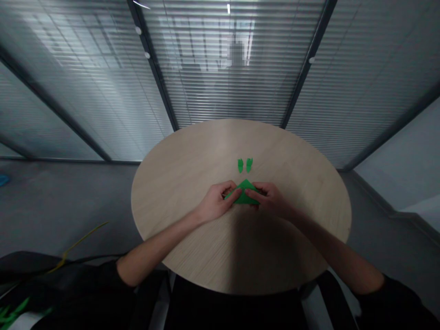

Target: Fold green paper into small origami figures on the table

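Both hands grip a green sheet of paper [246, 185] folded into a triangle, its peak pointing away from me. My left hand [220, 198] pinches the left corner, thumb on top and fingers curled beneath. At the other corner, my right hand [271, 197] holds the paper the same way, with its thumb across the front face. The thumbs cover part of the paper, and the undersides of the fingers are hidden. Just beyond the peak, two small green paper shapes [240, 165] lie side by side on the table.
The round wooden table [192, 156] stands before a glass partition with blinds [227, 91]. A yellow cord [84, 238] shows at the left beside a dark chair. A green plant [15, 311] in a white pot sits at the lower left. Something blue [4, 179] lies on the floor.
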`<act>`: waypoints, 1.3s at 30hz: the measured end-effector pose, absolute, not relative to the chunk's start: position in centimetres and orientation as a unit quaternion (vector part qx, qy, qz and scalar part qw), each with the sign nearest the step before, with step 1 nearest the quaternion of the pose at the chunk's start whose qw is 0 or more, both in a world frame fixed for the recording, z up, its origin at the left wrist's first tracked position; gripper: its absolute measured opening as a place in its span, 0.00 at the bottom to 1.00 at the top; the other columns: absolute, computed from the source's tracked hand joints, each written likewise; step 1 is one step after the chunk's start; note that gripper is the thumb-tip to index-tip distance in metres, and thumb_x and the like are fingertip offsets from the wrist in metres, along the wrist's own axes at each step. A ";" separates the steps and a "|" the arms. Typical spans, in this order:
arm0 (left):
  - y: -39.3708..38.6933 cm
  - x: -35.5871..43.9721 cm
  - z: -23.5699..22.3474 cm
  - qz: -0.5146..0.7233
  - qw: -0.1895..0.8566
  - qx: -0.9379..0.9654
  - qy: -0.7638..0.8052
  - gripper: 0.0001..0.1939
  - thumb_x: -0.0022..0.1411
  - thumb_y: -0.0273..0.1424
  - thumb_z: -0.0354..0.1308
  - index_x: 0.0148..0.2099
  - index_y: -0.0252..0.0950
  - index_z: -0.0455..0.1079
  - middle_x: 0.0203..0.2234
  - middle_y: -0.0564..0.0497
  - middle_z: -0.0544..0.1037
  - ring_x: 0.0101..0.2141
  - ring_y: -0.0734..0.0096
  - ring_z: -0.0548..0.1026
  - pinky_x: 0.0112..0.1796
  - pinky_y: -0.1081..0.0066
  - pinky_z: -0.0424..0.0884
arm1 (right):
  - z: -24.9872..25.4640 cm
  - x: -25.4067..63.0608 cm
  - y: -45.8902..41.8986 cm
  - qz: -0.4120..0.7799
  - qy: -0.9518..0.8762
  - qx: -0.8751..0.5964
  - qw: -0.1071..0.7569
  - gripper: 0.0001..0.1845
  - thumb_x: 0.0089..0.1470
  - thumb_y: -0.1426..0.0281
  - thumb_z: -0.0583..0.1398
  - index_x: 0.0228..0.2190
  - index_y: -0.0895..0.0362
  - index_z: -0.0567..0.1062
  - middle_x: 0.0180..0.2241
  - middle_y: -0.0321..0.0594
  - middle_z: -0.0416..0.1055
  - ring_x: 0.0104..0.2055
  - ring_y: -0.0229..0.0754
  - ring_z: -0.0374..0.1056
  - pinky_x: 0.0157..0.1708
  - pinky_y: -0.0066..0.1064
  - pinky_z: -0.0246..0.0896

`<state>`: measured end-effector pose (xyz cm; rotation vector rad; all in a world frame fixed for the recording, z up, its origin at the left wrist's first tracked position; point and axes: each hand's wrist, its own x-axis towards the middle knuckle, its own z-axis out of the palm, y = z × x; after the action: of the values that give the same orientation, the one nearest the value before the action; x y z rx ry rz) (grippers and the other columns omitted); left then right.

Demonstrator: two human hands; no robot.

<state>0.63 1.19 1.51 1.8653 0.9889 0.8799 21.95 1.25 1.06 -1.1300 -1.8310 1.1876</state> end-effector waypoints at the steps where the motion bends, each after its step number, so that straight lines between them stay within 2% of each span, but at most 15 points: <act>1: 1.2 0.7 1.5 0.350 0.402 0.748 0.395 0.19 0.70 0.44 0.53 0.32 0.35 0.67 0.18 0.57 0.67 0.21 0.76 0.65 0.23 0.76 0.57 | 1.0 21.9 1.3 0.455 -0.702 -0.434 0.334 0.24 0.59 0.50 0.60 0.28 0.58 0.75 0.20 0.34 0.67 0.21 0.34 0.63 0.21 0.26 0.56; 15: 1.4 0.7 1.1 0.351 0.317 0.796 0.379 0.19 0.74 0.39 0.47 0.32 0.35 0.65 0.22 0.56 0.65 0.25 0.75 0.64 0.27 0.73 0.57 | 0.9 21.4 1.0 0.460 -0.706 -0.426 0.330 0.25 0.60 0.49 0.60 0.28 0.59 0.74 0.20 0.33 0.66 0.22 0.34 0.62 0.21 0.25 0.54; 20: 1.4 0.7 1.2 0.369 0.304 0.799 0.365 0.18 0.74 0.37 0.47 0.32 0.35 0.65 0.23 0.55 0.67 0.25 0.74 0.65 0.28 0.73 0.59 | 0.9 21.5 1.1 0.500 -0.681 -0.422 0.329 0.26 0.58 0.47 0.61 0.31 0.59 0.76 0.23 0.35 0.68 0.22 0.34 0.63 0.21 0.26 0.57; 27: 1.2 0.6 1.1 0.355 0.275 0.820 0.356 0.18 0.75 0.36 0.47 0.32 0.34 0.66 0.23 0.54 0.68 0.25 0.74 0.65 0.28 0.73 0.59 | 1.2 21.7 1.8 0.541 -0.687 -0.400 0.275 0.23 0.51 0.51 0.68 0.35 0.59 0.79 0.26 0.37 0.73 0.26 0.36 0.67 0.25 0.26 0.58; 33: 1.0 0.6 1.2 0.348 0.273 0.823 0.355 0.18 0.75 0.36 0.47 0.31 0.35 0.64 0.22 0.55 0.67 0.24 0.75 0.63 0.27 0.73 0.57 | 0.9 21.3 1.4 0.527 -0.693 -0.421 0.252 0.19 0.51 0.54 0.67 0.26 0.59 0.77 0.23 0.36 0.72 0.24 0.35 0.64 0.24 0.26 0.55; 39: 1.1 0.4 1.2 0.350 0.258 0.825 0.362 0.18 0.75 0.35 0.47 0.30 0.36 0.60 0.21 0.56 0.63 0.23 0.75 0.62 0.26 0.73 0.56 | 1.3 21.6 0.9 0.525 -0.692 -0.433 0.240 0.20 0.51 0.54 0.66 0.25 0.60 0.77 0.23 0.38 0.73 0.24 0.35 0.64 0.25 0.27 0.56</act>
<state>0.42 1.11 1.20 2.2360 0.9808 0.9481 21.62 0.90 1.29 -1.1862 -1.8945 1.4361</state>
